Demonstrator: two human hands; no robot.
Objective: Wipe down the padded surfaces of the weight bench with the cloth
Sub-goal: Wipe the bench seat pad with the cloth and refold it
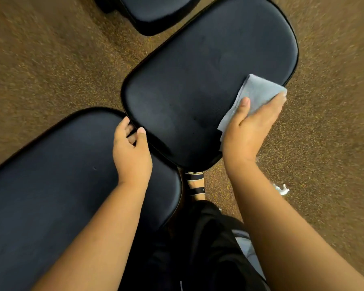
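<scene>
Pressing the grey cloth [254,97] flat under straight fingers at the near right edge of the bench's [51,175] middle pad [198,80], the right hand [252,127] is mid-wipe. The left hand [130,152] curls round that pad's near corner. Judging by no visible streaks, most padding probably remains to wipe.

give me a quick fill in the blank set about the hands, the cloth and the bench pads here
1. The cloth is coloured ____.
2. The cloth lies under the ____ hand on the middle pad.
3. The left hand grips the edge of the ____ pad, above the near pad.
4. The floor around the pads is coloured ____.

Missing words: grey; right; middle; brown
</scene>
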